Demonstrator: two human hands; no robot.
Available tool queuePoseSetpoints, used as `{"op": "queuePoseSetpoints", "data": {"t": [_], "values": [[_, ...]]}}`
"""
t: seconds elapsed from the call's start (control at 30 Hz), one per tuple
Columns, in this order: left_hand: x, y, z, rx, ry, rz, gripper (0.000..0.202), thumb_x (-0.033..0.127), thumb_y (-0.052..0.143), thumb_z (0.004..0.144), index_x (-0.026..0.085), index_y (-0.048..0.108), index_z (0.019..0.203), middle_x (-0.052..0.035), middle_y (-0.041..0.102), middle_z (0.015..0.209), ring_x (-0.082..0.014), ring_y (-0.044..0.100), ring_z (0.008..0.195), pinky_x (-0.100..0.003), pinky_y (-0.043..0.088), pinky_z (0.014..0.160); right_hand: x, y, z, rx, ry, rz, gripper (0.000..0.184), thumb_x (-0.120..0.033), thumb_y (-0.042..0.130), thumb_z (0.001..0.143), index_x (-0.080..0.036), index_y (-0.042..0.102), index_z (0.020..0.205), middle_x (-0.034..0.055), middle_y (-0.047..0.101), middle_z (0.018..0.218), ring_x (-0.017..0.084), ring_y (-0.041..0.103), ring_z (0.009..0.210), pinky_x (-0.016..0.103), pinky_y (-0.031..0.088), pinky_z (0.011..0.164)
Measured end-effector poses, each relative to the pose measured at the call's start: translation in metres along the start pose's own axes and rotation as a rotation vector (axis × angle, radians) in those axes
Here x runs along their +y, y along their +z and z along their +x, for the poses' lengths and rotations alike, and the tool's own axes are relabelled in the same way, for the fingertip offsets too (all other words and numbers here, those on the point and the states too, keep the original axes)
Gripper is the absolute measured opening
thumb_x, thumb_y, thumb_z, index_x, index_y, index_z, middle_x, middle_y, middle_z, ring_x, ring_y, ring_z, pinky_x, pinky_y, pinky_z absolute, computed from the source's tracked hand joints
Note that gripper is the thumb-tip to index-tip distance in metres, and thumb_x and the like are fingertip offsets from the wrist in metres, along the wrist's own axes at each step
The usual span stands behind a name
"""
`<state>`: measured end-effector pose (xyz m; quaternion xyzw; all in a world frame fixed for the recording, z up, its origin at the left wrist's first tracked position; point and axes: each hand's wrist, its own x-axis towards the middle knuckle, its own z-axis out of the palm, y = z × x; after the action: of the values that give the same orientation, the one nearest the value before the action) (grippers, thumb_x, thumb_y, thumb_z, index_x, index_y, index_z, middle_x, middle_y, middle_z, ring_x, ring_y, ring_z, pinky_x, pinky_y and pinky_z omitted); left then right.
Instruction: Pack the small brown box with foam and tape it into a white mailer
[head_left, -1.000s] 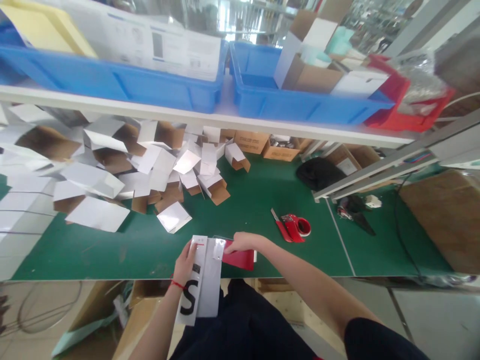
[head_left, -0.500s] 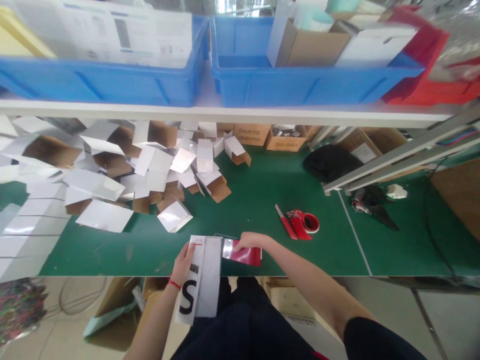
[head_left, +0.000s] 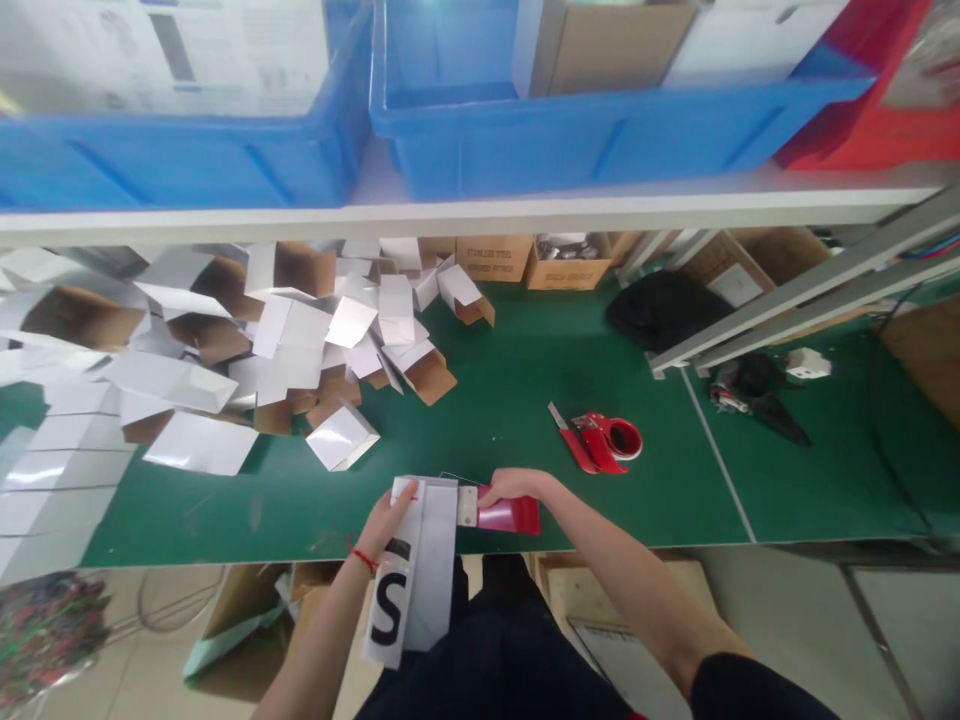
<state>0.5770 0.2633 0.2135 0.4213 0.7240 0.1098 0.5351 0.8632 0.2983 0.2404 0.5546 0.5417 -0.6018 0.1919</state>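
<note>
One left hand [head_left: 387, 518], clamped on white pack [head_left: 420, 572] over bench [head_left: 517, 370] edge. One right hand [head_left: 512, 484], apart, on red strip [head_left: 517, 517], grip unclear. Newly off pack's edge: pale plate [head_left: 467, 507], leaving pack front uncovered.

Bench [head_left: 502, 385]: green
Left: heaped white cartons [head_left: 289, 345]
Rear: cardboard boxes [head_left: 492, 258]
Right of centre: red tape dispenser [head_left: 600, 436] beside red-handled knife [head_left: 577, 447]
Shelf [head_left: 465, 214]: two blue bins [head_left: 600, 145], one red bin [head_left: 892, 140]

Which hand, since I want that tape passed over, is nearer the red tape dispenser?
Right. The right hand is left of the tape dispenser, without touching it; the left hand is farther left.
</note>
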Motion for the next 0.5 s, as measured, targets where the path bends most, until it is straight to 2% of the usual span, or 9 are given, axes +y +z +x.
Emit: {"op": "queuePoseSetpoints", "data": {"t": [0.13, 0.2, 0.23, 0.3, 0.4, 0.5], "values": [[0.002, 0.051, -0.001, -0.033, 0.013, 0.009, 0.065, 0.072, 0.058, 0.08, 0.015, 0.073, 0.108, -0.016, 0.077, 0.105, -0.0335, 0.071, 0.102, -0.041, 0.055, 0.088, 0.038, -0.015, -0.029, 0.052, 0.097, -0.043, 0.047, -0.053, 0.075, 0.076, -0.017, 0.056, 0.051, -0.0006, 0.056, 0.058, 0.015, 0.052, 0.059, 0.026, 0.03, 0.054], [0.001, 0.061, 0.001, -0.042, 0.018, 0.0, 0.064, 0.071, 0.059, 0.08, 0.015, 0.073, 0.108, -0.0166, 0.076, 0.108, -0.0342, 0.07, 0.106, -0.042, 0.054, 0.091, 0.042, -0.016, -0.044, 0.072, 0.128, -0.053, 0.049, -0.052, 0.074, 0.078, -0.017, 0.053, 0.05, -0.001, 0.053, 0.056, 0.015, 0.05, 0.059, 0.026, 0.028, 0.054], [-0.001, 0.058, 0.003, -0.048, 0.021, -0.009, 0.064, 0.071, 0.057, 0.081, 0.015, 0.073, 0.108, -0.0164, 0.076, 0.108, -0.0339, 0.07, 0.105, -0.041, 0.054, 0.091, 0.038, -0.015, -0.049, 0.077, 0.132, -0.051, 0.048, -0.052, 0.072, 0.079, -0.017, 0.053, 0.051, -0.0013, 0.053, 0.057, 0.015, 0.051, 0.059, 0.026, 0.028, 0.054], [-0.006, 0.041, 0.009, -0.056, 0.025, -0.03, 0.065, 0.072, 0.053, 0.082, 0.013, 0.074, 0.102, -0.015, 0.077, 0.101, -0.0332, 0.071, 0.101, -0.039, 0.055, 0.089, 0.017, -0.008, -0.052, 0.087, 0.12, -0.042, 0.046, -0.053, 0.07, 0.081, -0.017, 0.056, 0.056, -0.0015, 0.057, 0.061, 0.014, 0.052, 0.061, 0.025, 0.029, 0.053], [-0.02, -0.001, 0.017, 0.006, 0.032, -0.038, 0.067, 0.072, 0.047, 0.084, 0.012, 0.075, 0.093, -0.0139, 0.078, 0.094, -0.0355, 0.07, 0.103, -0.042, 0.053, 0.093, -0.04, 0.005, -0.04, 0.097, 0.077, -0.032, 0.043, -0.056, 0.069, 0.081, -0.017, 0.062, 0.064, -0.0003, 0.064, 0.07, 0.014, 0.057, 0.064, 0.024, 0.032, 0.052], [-0.035, -0.032, 0.018, 0.112, 0.083, -0.044, 0.058, 0.062, 0.049, 0.087, 0.014, 0.072, 0.109, -0.0134, 0.073, 0.119, -0.0335, 0.061, 0.122, -0.041, 0.045, 0.107, -0.106, 0.017, -0.022, 0.095, 0.052, -0.033, 0.037, -0.052, 0.07, 0.08, -0.016, 0.067, 0.071, 0.0025, 0.068, 0.076, 0.015, 0.06, 0.064, 0.024, 0.036, 0.051]]}}
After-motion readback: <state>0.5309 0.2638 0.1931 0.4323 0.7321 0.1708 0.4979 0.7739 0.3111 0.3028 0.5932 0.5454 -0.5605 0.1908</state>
